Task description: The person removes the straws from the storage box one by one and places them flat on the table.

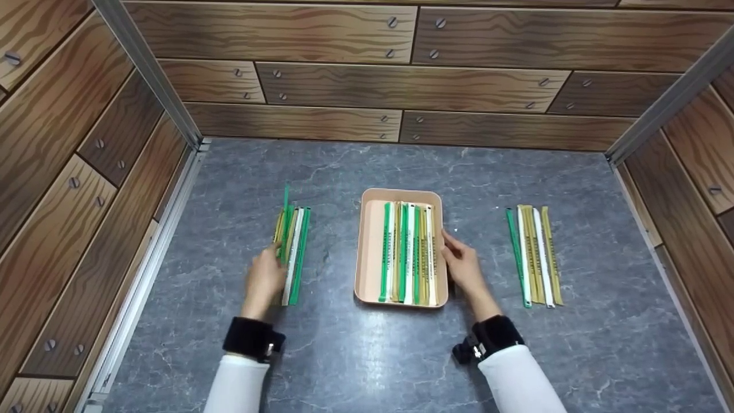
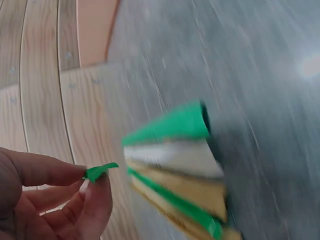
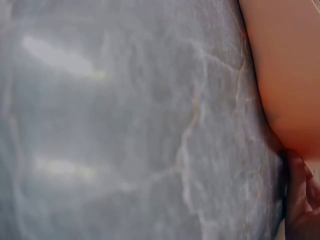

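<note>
My left hand (image 1: 265, 279) pinches one end of a slim green paper-wrapped stick (image 1: 286, 198) between thumb and fingertips; its far end points away from me. Beside and under that hand lies a row of wrapped sticks (image 1: 298, 252) in green, white and gold, seen blurred and close in the left wrist view. My right hand (image 1: 463, 268) holds the right side of a peach tray (image 1: 370, 252), fingertips at its wall. Inside the tray, several green, white and gold sticks (image 1: 408, 252) lie side by side, lengthwise. The right wrist view shows the fingers (image 3: 296, 192) against the tray wall (image 3: 285, 85).
To the right of the tray lies another row of green, white and gold sticks (image 1: 534, 255). The grey marbled tabletop (image 1: 367, 361) is bounded at the back and sides by wood-patterned panels (image 1: 327, 86) with metal corner posts (image 1: 149, 69).
</note>
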`<state>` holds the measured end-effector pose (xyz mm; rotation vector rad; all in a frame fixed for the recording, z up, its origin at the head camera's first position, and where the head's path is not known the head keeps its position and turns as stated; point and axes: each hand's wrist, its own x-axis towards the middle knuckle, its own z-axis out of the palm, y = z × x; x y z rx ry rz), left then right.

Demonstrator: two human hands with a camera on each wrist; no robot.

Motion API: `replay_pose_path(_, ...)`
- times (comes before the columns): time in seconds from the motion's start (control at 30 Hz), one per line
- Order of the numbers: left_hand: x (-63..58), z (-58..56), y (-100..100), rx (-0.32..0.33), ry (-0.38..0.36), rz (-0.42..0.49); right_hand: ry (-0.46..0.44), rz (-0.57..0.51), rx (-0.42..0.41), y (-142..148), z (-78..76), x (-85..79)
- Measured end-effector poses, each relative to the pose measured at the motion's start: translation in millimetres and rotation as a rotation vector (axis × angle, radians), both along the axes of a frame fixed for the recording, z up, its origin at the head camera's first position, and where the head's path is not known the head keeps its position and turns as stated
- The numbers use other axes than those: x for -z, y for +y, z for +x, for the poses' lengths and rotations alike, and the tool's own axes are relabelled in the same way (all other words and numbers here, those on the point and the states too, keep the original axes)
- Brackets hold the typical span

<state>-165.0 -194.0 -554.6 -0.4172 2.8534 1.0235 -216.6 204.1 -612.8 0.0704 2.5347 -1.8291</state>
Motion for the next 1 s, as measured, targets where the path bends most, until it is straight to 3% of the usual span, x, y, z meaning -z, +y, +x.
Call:
replay_pose_path(0.23, 4.2, 6.7, -30, -0.052, -0.126, -0.035, 0.014, -0.004, 0.001, 0, 0.6, 0.8)
replay_pose_path(0.47, 10.9, 12.6, -45, -0.042, -0.151, -0.033, 0.019, 0.002, 0.010, -1, 1.5, -2.1)
replay_pose_path(0.73, 13.9, 12.6, -43, -0.010, -0.207, -0.093, 0.015, -0.010, -0.018, -7, 11.4, -31.1)
replay_pose_path(1.0, 13.7, 11.2, -38, -0.010, -0.213, -0.093, 0.007, 0.017, -0.002, 0, 0.7, -3.2)
